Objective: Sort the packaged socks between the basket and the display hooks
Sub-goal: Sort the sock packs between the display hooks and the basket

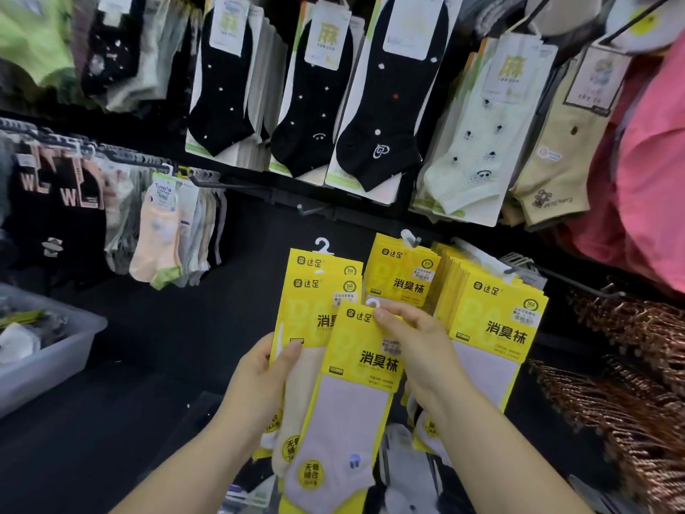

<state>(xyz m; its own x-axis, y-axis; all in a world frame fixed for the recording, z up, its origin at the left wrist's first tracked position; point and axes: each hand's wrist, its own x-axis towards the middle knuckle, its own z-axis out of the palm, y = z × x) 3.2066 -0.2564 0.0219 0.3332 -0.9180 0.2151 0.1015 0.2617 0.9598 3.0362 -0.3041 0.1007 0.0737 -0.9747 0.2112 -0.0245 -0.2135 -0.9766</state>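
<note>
My left hand grips a stack of yellow sock packs by its left edge, white hangers sticking up at the top. My right hand pinches the top of the front yellow pack, which holds a pale lilac sock and tilts to the right across the stack. Behind my hands, more of the same yellow packs hang on display hooks: one bunch in the middle and a thick bunch on the right. The basket is not clearly in view.
Black dotted socks, pale green socks and beige socks hang on the upper row. Pastel socks hang at left, with a bare hook beside them. A grey plastic bin stands at left, copper hangers at right.
</note>
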